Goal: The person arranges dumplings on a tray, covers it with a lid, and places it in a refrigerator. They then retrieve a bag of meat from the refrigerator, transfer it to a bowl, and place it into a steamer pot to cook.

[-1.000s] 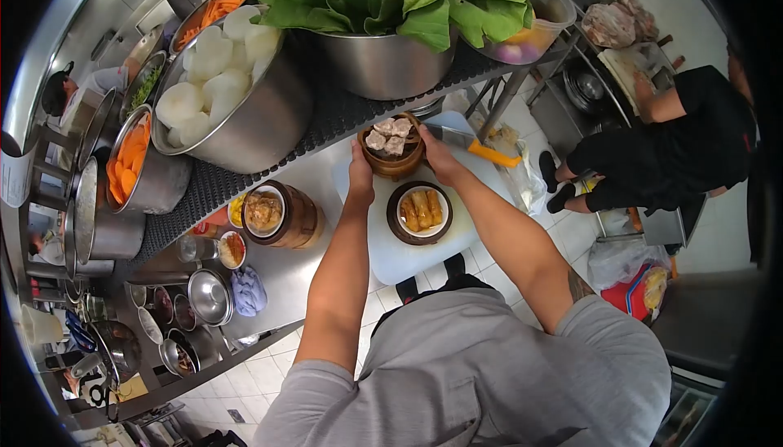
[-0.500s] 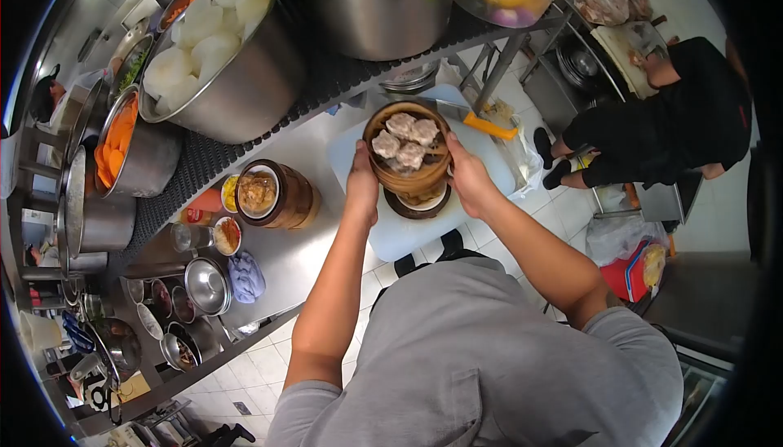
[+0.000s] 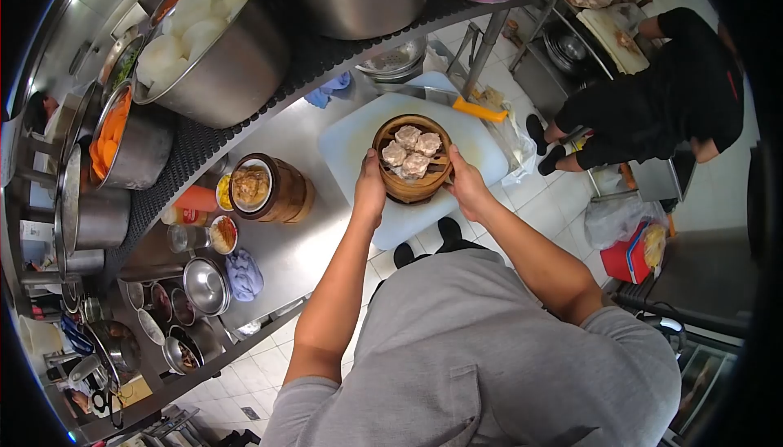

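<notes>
Both my hands grip a round bamboo steamer basket (image 3: 414,195) from its two sides. My left hand (image 3: 370,192) is closed on its left wall, my right hand (image 3: 468,184) on its right. Several pale, pleated dumplings (image 3: 414,163) sit together inside it. The steamer is over a pale blue-white cutting board (image 3: 351,141); whatever is directly beneath it is hidden. Behind it on the board lies a knife with a yellow handle (image 3: 479,110).
To the left stands a bamboo steamer stack (image 3: 292,190) with a food-filled bowl in its top. Blue cloths (image 3: 244,276) and a metal bowl (image 3: 206,285) are nearer. An overhead shelf (image 3: 326,76) bears large pots. At right, a co-worker (image 3: 652,112) stands by another counter.
The held steamer has come down toward the board and lies flatter. The lower steamer with a bowl, seen beneath it before, is now covered. The co-worker's arm has shifted.
</notes>
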`<action>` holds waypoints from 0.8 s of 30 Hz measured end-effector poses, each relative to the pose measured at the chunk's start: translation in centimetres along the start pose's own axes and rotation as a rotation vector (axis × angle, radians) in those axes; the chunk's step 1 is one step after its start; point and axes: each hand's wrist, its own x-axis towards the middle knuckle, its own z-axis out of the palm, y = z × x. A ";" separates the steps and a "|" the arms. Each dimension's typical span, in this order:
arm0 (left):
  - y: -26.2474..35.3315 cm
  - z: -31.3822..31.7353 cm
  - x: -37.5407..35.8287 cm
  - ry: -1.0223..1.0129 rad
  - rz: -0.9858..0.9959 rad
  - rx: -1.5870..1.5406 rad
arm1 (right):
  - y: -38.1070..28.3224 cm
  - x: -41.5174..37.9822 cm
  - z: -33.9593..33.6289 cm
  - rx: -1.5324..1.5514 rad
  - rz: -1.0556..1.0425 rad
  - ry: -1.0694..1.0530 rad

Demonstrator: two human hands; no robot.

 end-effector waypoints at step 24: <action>-5.6 0.3 0.5 0.045 0.025 -0.187 | 5.2 2.7 -1.6 -0.055 -0.070 0.113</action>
